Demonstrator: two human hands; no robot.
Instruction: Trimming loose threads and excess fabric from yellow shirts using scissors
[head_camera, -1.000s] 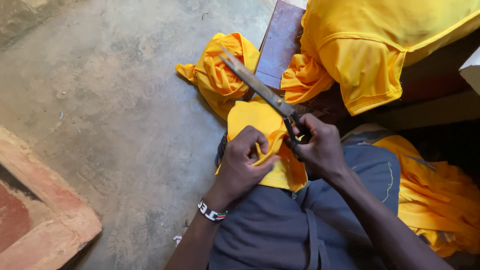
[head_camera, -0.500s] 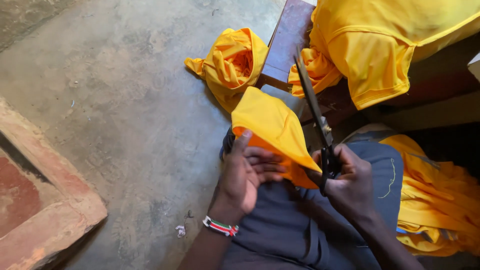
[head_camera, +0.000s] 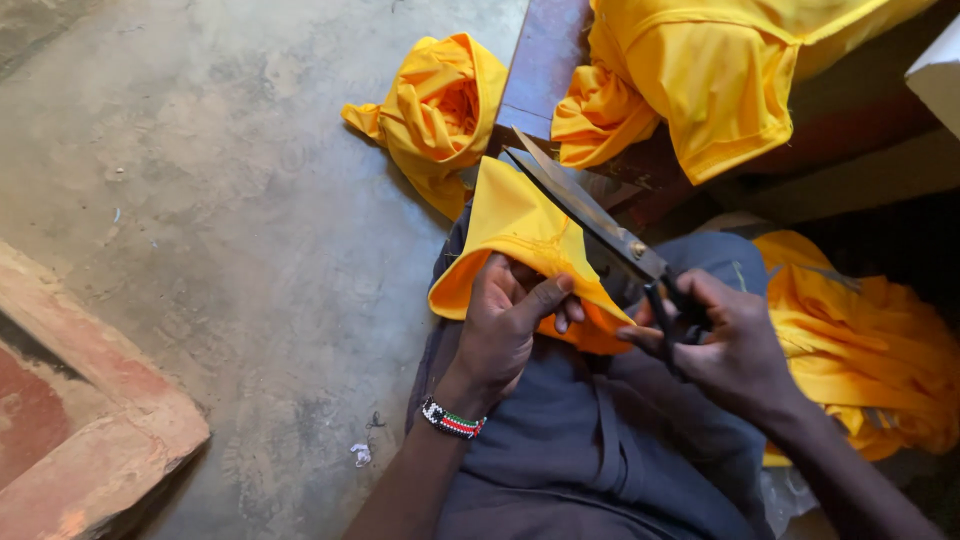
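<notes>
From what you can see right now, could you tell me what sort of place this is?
Probably a small, informal tailoring spot. The right hand works large scissors on a yellow cloth held by the left hand, with more yellow garments heaped nearby above a bare concrete floor.

A folded yellow cloth piece (head_camera: 520, 235) lies on the lap, left of the long steel scissors (head_camera: 590, 215); a bunched yellow cloth bundle (head_camera: 435, 110) lies farther left.
</notes>
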